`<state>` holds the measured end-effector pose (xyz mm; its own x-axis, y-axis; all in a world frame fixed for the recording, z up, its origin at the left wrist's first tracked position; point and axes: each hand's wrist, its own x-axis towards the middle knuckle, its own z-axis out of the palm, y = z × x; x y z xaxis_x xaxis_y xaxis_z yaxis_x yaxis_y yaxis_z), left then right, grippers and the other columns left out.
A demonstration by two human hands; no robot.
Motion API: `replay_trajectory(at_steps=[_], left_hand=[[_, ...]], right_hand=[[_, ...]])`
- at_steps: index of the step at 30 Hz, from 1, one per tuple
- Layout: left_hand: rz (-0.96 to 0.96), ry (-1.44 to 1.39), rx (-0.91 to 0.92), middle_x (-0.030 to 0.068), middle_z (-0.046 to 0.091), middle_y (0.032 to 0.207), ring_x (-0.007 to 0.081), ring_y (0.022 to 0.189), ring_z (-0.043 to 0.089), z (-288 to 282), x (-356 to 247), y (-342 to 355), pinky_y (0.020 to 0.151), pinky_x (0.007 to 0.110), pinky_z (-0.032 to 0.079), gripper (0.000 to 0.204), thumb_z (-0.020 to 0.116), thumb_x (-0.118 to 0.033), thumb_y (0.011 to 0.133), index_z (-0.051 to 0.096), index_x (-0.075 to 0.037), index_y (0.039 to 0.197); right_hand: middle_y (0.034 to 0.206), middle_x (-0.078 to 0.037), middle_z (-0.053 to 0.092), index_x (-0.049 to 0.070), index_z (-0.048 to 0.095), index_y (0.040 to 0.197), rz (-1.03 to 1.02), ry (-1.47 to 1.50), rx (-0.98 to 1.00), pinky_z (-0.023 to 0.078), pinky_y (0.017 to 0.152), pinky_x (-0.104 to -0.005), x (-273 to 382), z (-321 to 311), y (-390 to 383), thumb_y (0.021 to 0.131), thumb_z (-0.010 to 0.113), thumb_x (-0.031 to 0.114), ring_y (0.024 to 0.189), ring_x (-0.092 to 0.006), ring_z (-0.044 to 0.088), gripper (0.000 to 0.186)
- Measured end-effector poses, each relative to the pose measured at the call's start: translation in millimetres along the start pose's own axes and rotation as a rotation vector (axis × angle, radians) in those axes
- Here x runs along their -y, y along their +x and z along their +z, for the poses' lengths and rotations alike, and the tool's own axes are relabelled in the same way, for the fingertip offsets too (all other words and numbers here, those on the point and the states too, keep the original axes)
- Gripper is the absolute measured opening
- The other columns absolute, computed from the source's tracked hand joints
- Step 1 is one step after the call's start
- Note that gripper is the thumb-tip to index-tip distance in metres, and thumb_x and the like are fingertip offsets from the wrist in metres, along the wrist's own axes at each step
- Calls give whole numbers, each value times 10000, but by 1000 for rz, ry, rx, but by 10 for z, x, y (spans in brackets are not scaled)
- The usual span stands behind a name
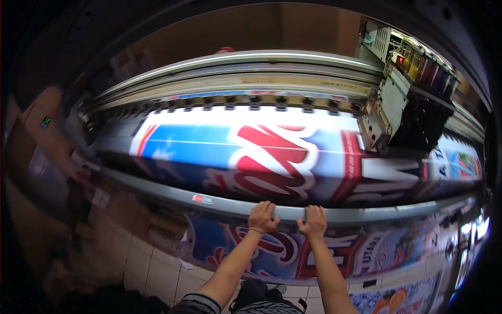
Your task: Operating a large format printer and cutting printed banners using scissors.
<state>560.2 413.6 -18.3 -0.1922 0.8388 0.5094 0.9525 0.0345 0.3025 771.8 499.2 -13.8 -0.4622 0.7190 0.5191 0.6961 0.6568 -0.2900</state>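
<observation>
Both my hands are on the long grey front bar (361, 215) of a large-format printer. My left hand (263, 219) lies over the bar near the middle, fingers curled over its top and thumb toward the right. A short gap to the right, my right hand (314, 223) grips the same bar, its thumb toward the left. Behind the bar, a printed banner (188, 144) with blue sky and big red lettering runs across the printer. A lower stretch of printed sheet (261, 243) hangs beneath the bar, partly behind my forearms.
The dark print carriage (418, 115) with coloured ink containers (418, 65) stands at the right on the metal rail (251, 56). A row of black rollers (254, 103) presses along the banner's far edge. Tiled floor (162, 267) and another print (395, 301) with oranges lie below.
</observation>
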Motion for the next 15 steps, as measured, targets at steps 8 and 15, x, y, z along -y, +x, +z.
replay_trajectory(at_steps=[8, 15], left_hand=[[32, 92, -78, 132, 617, 1156, 331, 1105, 595, 96, -5, -7, 929, 468, 476, 472, 634, -374, 736, 640, -78, 1104], [36, 89, -109, 142, 614, 1134, 350, 1102, 588, 110, -57, -2, 951, 488, 457, 449, 581, -374, 747, 643, -65, 1067]], right_hand=[[1031, -100, 625, 61, 627, 1036, -3, 0, -85, 422, 1061, -478, -50, 67, -5, 869, 602, 398, 1067, -295, 607, 377], [1086, -76, 649, 71, 666, 1044, 9, -4, -90, 444, 1022, -414, -59, 14, -6, 851, 616, 386, 1085, -253, 616, 372]])
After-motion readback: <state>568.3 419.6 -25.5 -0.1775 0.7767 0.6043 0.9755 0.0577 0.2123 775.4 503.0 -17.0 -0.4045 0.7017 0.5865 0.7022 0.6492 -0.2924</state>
